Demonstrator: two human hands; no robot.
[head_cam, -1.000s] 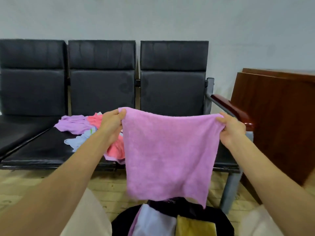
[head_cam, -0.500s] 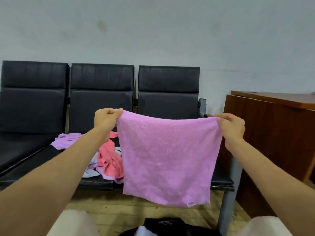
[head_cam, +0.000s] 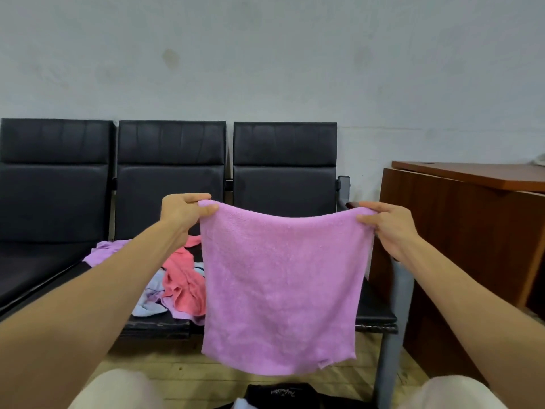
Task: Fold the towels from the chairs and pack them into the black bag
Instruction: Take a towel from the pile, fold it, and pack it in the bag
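Observation:
A pink-purple towel [head_cam: 280, 284] hangs spread out flat in front of me. My left hand [head_cam: 182, 212] pinches its top left corner and my right hand [head_cam: 389, 227] pinches its top right corner. The top edge sags a little between them. Behind the towel, on the middle black chair seat [head_cam: 156, 323], lies a heap of more towels: a coral one [head_cam: 182, 281], a lilac one [head_cam: 103, 252] and a pale blue one [head_cam: 147, 305]. The black bag [head_cam: 280, 395] shows only as a sliver at the bottom edge, between my knees.
A row of three black padded chairs [head_cam: 171, 178] stands against the grey wall. A metal leg and armrest post [head_cam: 392, 320] close the row on the right. A brown wooden desk [head_cam: 472, 237] stands to the right. The floor is pale wood.
The view has tilted upward, so the bag has slid almost out of sight. Both hands have kept their hold on the top corners; the towel now hangs flatter and squarer.

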